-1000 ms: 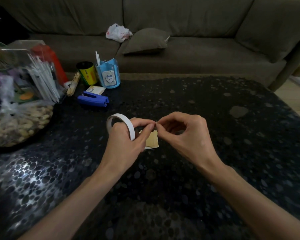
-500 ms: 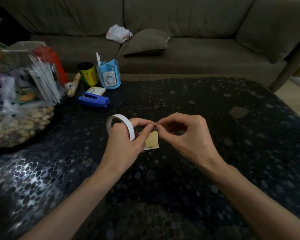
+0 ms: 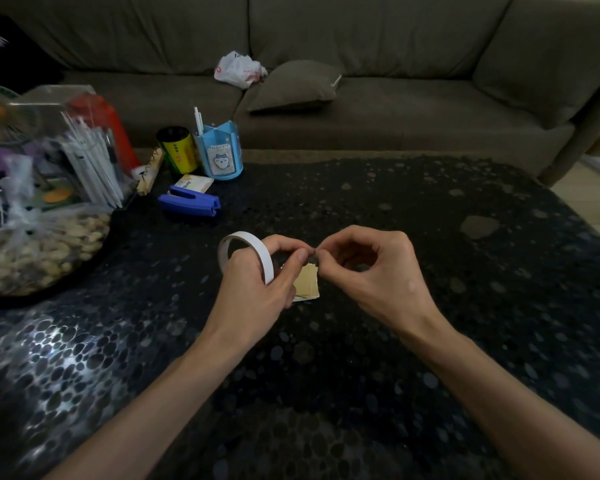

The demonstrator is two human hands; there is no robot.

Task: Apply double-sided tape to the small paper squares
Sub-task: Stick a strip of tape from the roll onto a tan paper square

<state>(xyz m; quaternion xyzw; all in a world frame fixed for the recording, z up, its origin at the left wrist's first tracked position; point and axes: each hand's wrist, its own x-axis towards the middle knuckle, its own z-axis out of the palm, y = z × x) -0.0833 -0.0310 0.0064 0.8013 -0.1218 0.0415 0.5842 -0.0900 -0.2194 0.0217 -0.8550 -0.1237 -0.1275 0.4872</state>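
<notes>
My left hand (image 3: 257, 289) holds a white roll of double-sided tape (image 3: 253, 252), fingers through and around the ring. My right hand (image 3: 374, 271) pinches at the tape's end just right of my left thumb tip, fingers curled. Beneath both hands a small stack of tan paper squares (image 3: 307, 284) lies on the black pebble-patterned table (image 3: 430, 341), partly hidden by my left fingers. The tape end itself is too small to make out.
A blue stapler (image 3: 189, 202), a sticky-note pad (image 3: 193, 183), a blue pen holder (image 3: 219, 152) and a yellow can (image 3: 177, 150) stand at the back left. A bag of nuts (image 3: 39, 247) and a clear straw container (image 3: 84, 157) crowd the left edge. A sofa runs behind the table.
Both hands stay in nearly the same place, fingertips still together at the tape's end; only slight finger shifts.
</notes>
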